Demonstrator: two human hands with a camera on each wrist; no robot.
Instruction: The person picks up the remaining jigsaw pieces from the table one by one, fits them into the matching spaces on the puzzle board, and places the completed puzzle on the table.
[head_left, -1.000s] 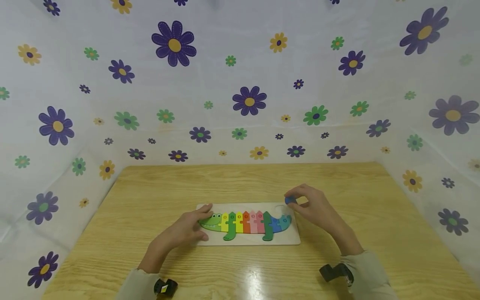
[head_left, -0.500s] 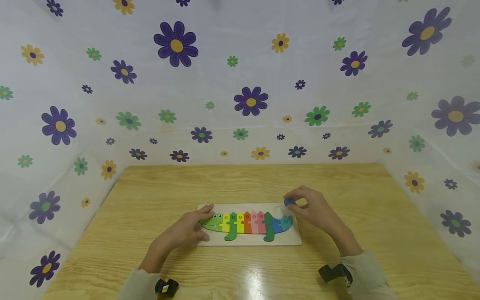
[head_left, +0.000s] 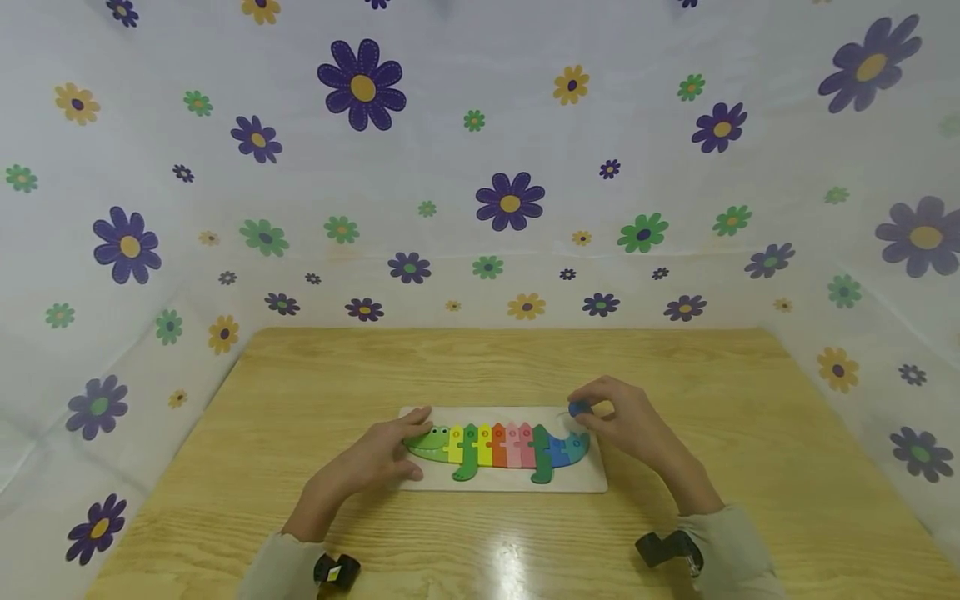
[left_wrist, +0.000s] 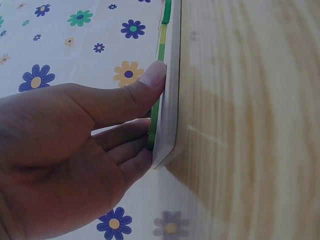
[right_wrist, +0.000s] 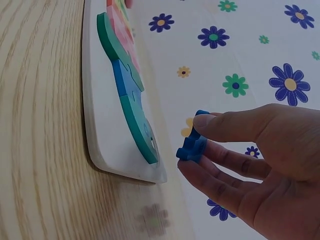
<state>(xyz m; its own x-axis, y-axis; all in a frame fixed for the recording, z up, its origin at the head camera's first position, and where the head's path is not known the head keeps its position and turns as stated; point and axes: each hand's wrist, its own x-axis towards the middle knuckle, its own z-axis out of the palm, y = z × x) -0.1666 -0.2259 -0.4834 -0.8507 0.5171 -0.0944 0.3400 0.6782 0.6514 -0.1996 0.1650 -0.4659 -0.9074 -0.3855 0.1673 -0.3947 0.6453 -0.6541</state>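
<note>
My left hand (head_left: pixel 378 454) rests on the left end of a pale wooden puzzle board (head_left: pixel 577 480), thumb at the near side and fingers at the far side of the green crocodile head (head_left: pixel 430 444). In the left wrist view the thumb (left_wrist: pixel 152 75) touches the board's end. Colourful numbered pieces (head_left: pixel 498 446) form the crocodile's body, and its blue tail (head_left: pixel 567 448) curves up at the right. My right hand (head_left: pixel 626 417) pinches a small blue puzzle piece (right_wrist: pixel 192 145) between thumb and fingertips, above the board's far right corner, apart from the tail pieces.
The board lies on a wood-grain table (head_left: pixel 450 367). White cloth (head_left: pixel 420 167) with printed flowers hangs behind and at both sides. Black wrist straps (head_left: pixel 671 550) with cameras sit at the pale sleeves (head_left: pixel 731 550).
My right hand has come slightly lower and left over the board with the blue puzzle piece in its pinch. The left hand stays on the board. The head view has shifted a little.
</note>
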